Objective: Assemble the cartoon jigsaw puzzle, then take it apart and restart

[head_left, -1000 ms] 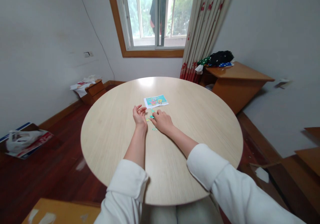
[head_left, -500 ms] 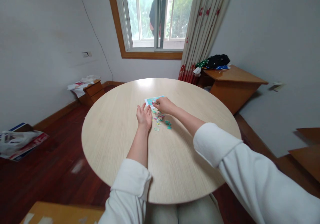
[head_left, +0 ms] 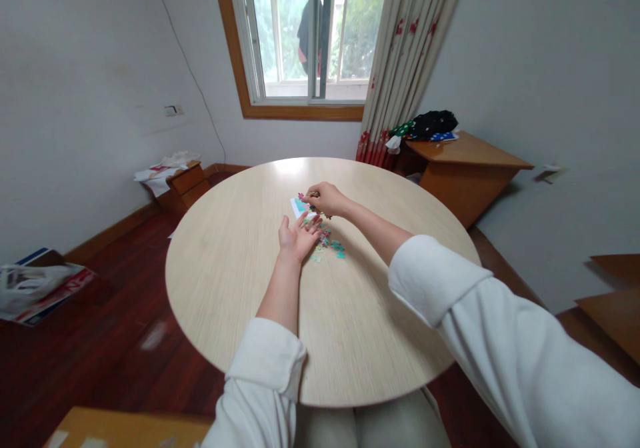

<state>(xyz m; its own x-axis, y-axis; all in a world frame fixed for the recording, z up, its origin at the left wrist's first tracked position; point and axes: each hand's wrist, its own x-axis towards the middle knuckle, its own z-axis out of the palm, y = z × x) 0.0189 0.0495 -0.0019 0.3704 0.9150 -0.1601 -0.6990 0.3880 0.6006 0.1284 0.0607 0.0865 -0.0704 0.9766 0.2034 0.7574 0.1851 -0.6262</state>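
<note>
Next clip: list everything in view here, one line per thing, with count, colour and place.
table: one, pale wood, round, centre
puzzle pieces: small heap, too small to count, turquoise, pink and yellow, on the table by the hands
picture card: one, turquoise with white edge, on the table, partly behind the hands
window: one, brown wooden frame, far wall
curtain: one, cream with red pattern, right of the window
desk: one, orange-brown, right corner, dark cloth bundle on it
drawer box: one, brown, by the left wall
plastic bag: one, white, floor at left
left hand: one, open, palm up, over the table
right hand: one, pinching a few puzzle pieces above the card
</note>
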